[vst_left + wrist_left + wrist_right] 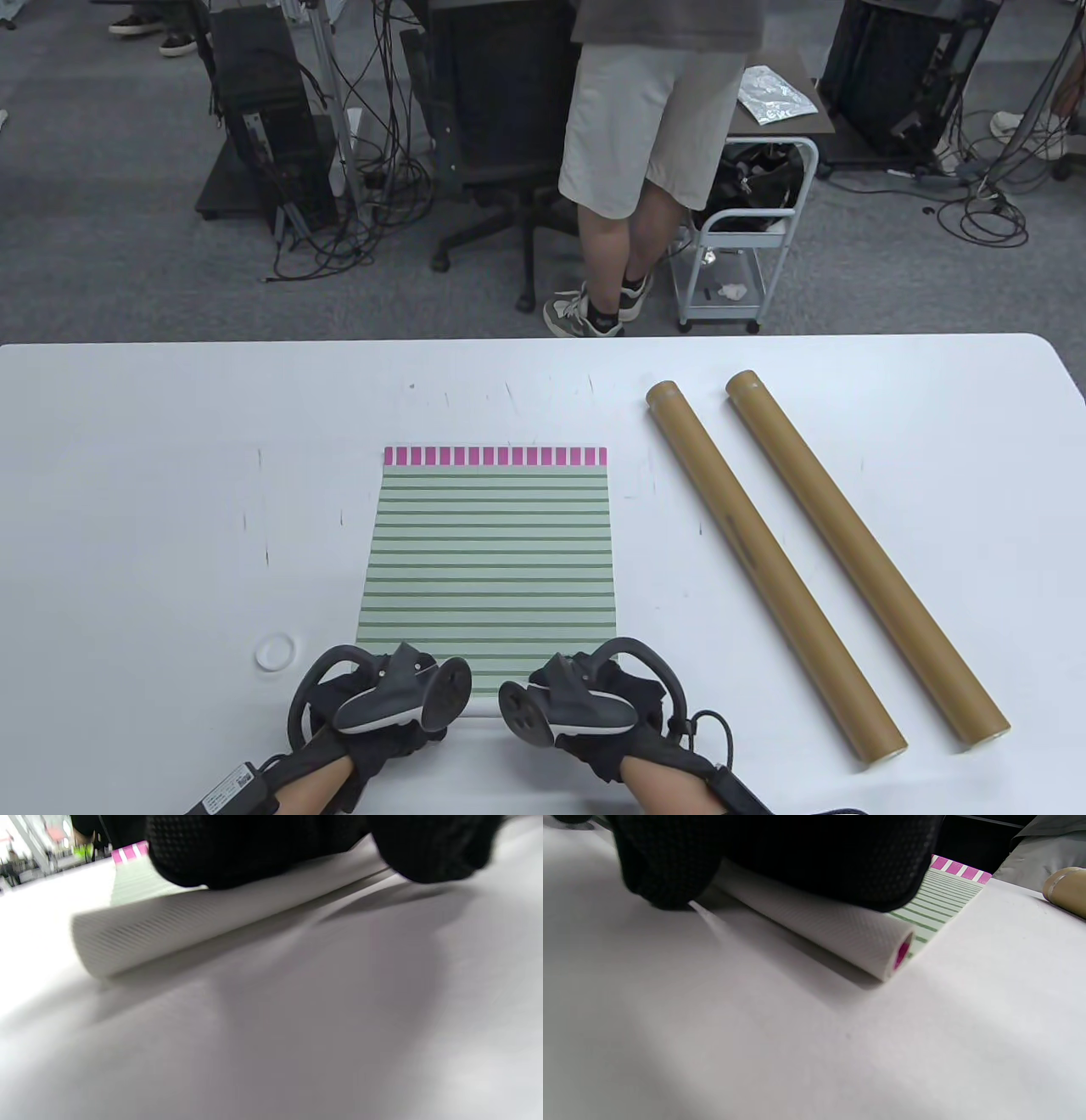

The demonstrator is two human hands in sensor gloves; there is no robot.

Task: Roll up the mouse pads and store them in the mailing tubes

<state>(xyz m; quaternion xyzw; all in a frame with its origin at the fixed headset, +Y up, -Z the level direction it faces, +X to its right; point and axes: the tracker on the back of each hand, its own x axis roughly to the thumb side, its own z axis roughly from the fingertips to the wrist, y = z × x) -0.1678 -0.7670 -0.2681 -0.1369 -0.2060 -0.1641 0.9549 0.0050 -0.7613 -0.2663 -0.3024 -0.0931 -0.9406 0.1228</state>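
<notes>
While both our hands, left hand (373, 709) and right hand (594, 709), curl over the mouse pad (490, 560) roll, it looks soft, springy; hold near both ends.

Green-striped mouse pad (488, 560) with a pink-checked far edge, flat on the table's middle, near end already curled into a tight white-backed roll (840, 933) at 6 o'clock. Pink showing inside the roll's open end. Two brown mailing tubes off at 3 o'clock, left tube (768, 564) and right tube (861, 556), lying side by side, apart, angled diagonally.
</notes>
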